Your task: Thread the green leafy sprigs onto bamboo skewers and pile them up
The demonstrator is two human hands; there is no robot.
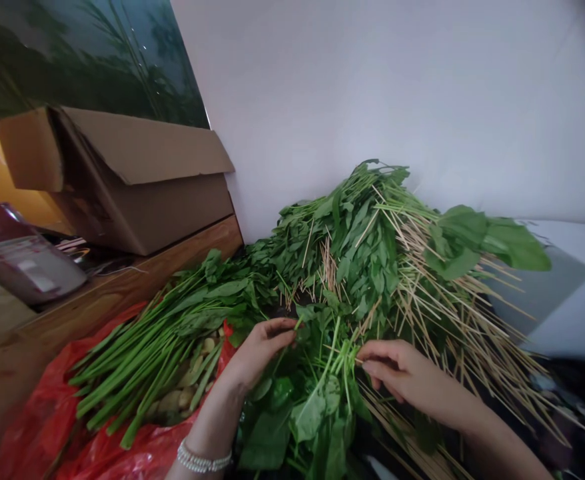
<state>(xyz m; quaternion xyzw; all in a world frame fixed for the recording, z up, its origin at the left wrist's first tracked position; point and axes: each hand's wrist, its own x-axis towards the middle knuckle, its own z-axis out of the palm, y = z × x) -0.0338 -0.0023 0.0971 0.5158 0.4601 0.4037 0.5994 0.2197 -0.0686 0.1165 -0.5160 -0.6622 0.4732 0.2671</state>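
My left hand (pixel 267 347), with a beaded bracelet at its wrist, pinches a thin green stem at the left of a leafy bunch (pixel 317 407). Thumb and fingers of my right hand (pixel 390 367) are closed together at the right edge of the bunch's pale green stems; a thin stick tip seems to lie between them, too small to be sure. Behind both hands rises a heap of leafy greens (pixel 362 233), with many thin wooden sticks (pixel 462 313) poking out to the right.
Long green stalks (pixel 142 360) and tan pieces (pixel 177 400) lie on a red plastic bag (pixel 47 400) at the left. An open cardboard box (pixel 157 193) and a jar (pixel 27 260) stand on a wooden surface (pixel 122 290). A white wall (pixel 372 87) rises behind.
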